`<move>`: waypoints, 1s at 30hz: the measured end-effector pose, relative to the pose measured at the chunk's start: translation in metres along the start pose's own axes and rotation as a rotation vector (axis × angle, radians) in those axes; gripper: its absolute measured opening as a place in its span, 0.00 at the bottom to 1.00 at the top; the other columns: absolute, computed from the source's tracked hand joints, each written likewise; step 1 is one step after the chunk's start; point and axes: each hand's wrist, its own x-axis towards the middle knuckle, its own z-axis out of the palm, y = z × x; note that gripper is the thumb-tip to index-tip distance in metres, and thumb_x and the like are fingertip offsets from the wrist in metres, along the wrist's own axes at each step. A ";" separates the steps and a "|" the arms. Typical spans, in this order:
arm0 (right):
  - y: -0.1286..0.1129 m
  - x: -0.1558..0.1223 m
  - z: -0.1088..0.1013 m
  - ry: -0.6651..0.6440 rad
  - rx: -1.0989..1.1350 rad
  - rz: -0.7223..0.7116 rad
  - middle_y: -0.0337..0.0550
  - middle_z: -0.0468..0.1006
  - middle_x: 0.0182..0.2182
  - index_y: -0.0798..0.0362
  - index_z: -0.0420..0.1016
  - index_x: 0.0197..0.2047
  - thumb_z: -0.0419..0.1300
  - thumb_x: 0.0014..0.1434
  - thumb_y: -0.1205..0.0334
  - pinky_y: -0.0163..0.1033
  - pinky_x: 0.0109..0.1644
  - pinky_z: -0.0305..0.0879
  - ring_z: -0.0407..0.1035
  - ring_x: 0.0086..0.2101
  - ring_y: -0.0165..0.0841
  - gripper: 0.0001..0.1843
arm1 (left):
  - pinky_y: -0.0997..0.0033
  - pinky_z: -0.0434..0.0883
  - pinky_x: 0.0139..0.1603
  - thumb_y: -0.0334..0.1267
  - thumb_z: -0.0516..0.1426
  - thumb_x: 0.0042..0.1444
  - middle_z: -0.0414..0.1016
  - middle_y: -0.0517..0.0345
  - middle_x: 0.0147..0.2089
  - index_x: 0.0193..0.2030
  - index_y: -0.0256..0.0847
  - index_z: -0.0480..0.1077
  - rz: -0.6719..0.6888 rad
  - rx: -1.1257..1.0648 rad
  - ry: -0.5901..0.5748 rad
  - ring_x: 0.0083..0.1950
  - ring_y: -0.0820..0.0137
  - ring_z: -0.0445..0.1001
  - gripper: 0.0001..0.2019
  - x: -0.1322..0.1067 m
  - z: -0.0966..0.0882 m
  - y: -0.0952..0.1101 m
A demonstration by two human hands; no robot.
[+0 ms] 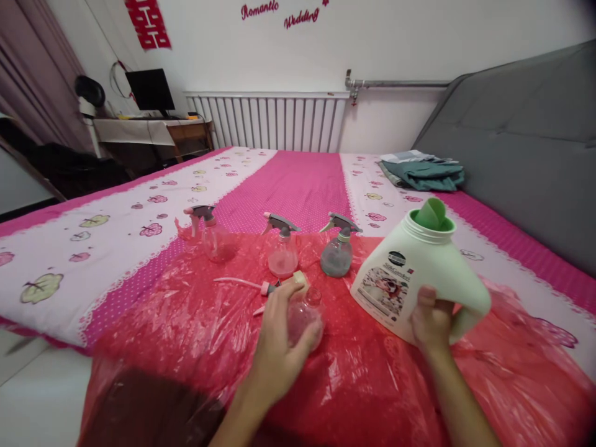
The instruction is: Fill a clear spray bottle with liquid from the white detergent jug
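My left hand (282, 338) is wrapped round a small clear spray bottle (302, 323) whose neck is open at the top. Behind its fingers shows a pale yellow piece (300, 280), partly hidden; I cannot tell if the fingers touch it. A loose spray head (267, 288) with a pink collar and long tube lies just beyond. On the right, my right hand (431, 318) grips the handle of a pale green laundry detergent jug (400, 273). The jug leans left, uncapped, with a green spout in its mouth.
Three spray bottles stand at the back of the red plastic sheet (186, 323): one at left (214, 242), a middle one (282, 254) with cloudy liquid, and a greyish one (336, 256). Folded clothes (423, 171) lie on the bed near the grey headboard (521, 118).
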 end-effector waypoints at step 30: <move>-0.004 -0.003 0.001 0.036 0.005 0.013 0.64 0.75 0.51 0.62 0.65 0.61 0.53 0.46 0.10 0.59 0.62 0.68 0.71 0.55 0.52 0.64 | 0.41 0.68 0.68 0.36 0.64 0.62 0.76 0.48 0.64 0.65 0.47 0.66 -0.097 0.040 -0.027 0.66 0.49 0.74 0.26 -0.007 0.024 -0.013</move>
